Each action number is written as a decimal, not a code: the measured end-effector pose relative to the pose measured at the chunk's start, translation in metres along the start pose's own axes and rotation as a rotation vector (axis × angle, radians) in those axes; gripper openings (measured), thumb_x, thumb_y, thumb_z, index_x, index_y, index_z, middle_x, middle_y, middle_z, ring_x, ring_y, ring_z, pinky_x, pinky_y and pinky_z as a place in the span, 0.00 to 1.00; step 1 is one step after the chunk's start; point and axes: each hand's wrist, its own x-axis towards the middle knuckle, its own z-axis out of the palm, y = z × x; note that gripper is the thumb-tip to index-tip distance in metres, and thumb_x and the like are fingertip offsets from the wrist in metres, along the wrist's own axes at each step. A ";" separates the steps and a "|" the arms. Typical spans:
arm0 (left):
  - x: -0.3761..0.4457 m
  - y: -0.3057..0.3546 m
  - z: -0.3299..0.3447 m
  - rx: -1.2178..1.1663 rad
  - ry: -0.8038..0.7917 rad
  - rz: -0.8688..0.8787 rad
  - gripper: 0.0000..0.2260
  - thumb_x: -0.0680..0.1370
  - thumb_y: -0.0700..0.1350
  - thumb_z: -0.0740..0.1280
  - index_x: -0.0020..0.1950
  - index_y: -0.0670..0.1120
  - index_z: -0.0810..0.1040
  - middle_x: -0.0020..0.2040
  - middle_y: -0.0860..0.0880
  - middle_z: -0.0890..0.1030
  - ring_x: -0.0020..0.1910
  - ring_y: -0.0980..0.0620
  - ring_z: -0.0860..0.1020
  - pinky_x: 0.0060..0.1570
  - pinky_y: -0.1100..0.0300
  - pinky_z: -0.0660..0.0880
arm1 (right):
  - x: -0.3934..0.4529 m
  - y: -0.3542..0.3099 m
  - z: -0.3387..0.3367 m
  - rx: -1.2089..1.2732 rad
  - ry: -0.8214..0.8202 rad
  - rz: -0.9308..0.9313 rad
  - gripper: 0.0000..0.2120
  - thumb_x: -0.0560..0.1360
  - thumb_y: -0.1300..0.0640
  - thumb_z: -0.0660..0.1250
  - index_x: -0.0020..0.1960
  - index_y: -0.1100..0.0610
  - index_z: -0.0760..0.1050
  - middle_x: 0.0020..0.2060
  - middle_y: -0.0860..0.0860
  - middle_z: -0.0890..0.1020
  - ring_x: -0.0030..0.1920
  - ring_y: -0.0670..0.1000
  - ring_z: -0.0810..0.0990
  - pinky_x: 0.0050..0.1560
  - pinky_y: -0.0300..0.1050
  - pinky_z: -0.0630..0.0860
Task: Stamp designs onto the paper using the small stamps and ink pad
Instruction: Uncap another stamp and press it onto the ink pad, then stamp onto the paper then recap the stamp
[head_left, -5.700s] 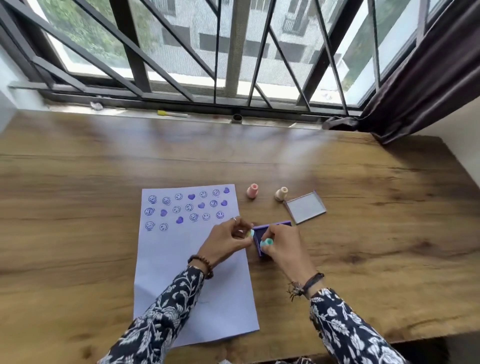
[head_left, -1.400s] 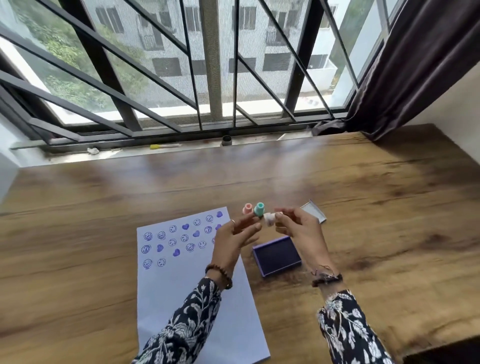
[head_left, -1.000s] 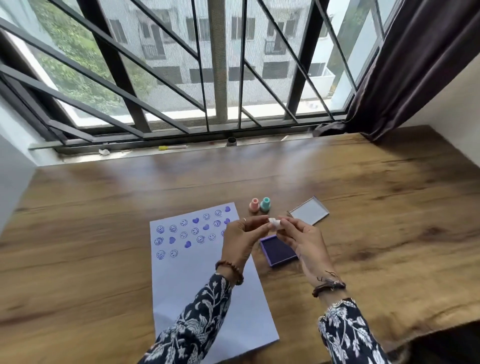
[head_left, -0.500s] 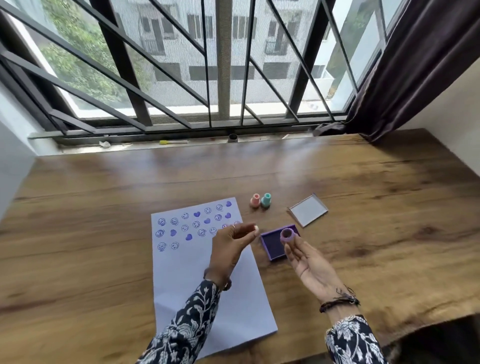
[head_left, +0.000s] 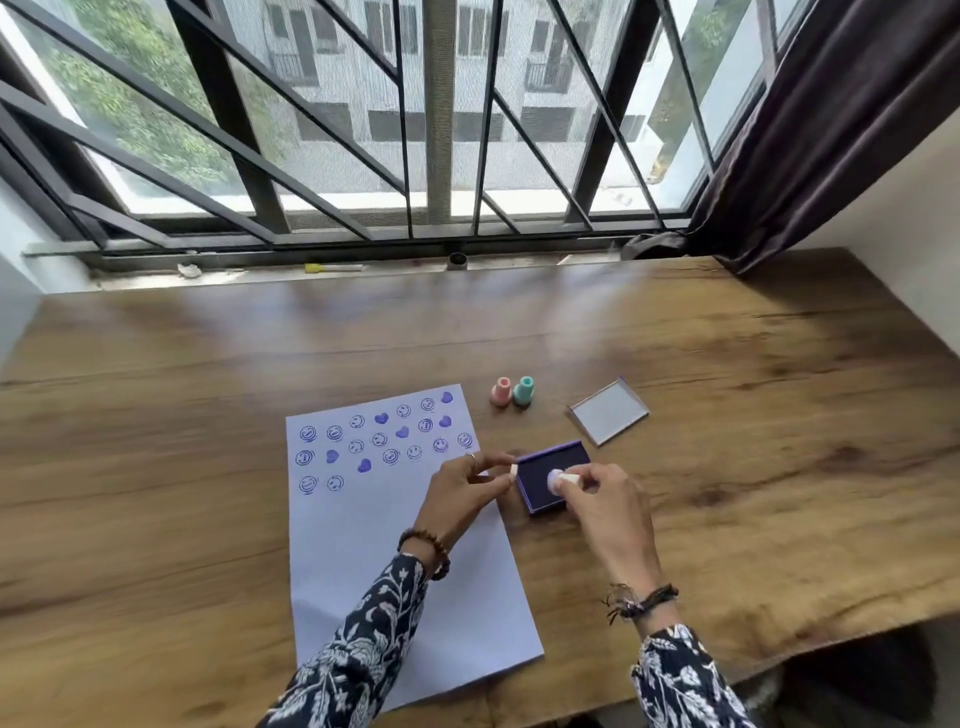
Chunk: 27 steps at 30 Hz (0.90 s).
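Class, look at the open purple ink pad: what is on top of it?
A small pale stamp, held by the right hand, is over the ink pad. Whether its face touches the ink is hidden.

Your right hand (head_left: 605, 499) pinches a pale stamp (head_left: 561, 478) at the fingertips, over the open purple ink pad (head_left: 540, 470); whether the stamp face touches the ink cannot be told. Your left hand (head_left: 462, 491) rests over the right edge of the paper (head_left: 374, 545), thumb and forefinger closed on a small white piece (head_left: 514, 469) beside the pad's left edge. The paper's upper part carries purple prints (head_left: 382, 441) of smileys and hearts. A pink stamp (head_left: 502, 392) and a teal stamp (head_left: 524, 391) stand upright, side by side, on the table (head_left: 208, 364) behind the pad. The pad's lid (head_left: 608, 411) lies right of them.
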 end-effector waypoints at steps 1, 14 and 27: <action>0.000 -0.001 0.000 -0.002 -0.004 -0.007 0.07 0.72 0.38 0.69 0.47 0.47 0.82 0.45 0.47 0.83 0.43 0.56 0.79 0.51 0.61 0.75 | 0.000 -0.002 0.001 0.010 -0.009 -0.006 0.08 0.70 0.52 0.70 0.46 0.54 0.80 0.41 0.51 0.81 0.43 0.52 0.80 0.42 0.46 0.76; 0.003 -0.007 0.001 -0.061 -0.007 -0.023 0.07 0.72 0.35 0.68 0.48 0.44 0.81 0.46 0.45 0.82 0.42 0.59 0.80 0.44 0.70 0.76 | 0.005 -0.008 0.014 -0.319 -0.033 -0.170 0.07 0.74 0.58 0.64 0.48 0.59 0.78 0.46 0.55 0.79 0.46 0.54 0.77 0.45 0.45 0.71; 0.004 -0.013 0.002 0.010 0.026 0.012 0.07 0.71 0.39 0.70 0.44 0.50 0.82 0.46 0.51 0.84 0.42 0.62 0.81 0.44 0.69 0.77 | 0.029 -0.017 0.014 -0.397 -0.198 -0.221 0.05 0.72 0.60 0.63 0.43 0.59 0.77 0.42 0.56 0.83 0.45 0.56 0.80 0.38 0.41 0.67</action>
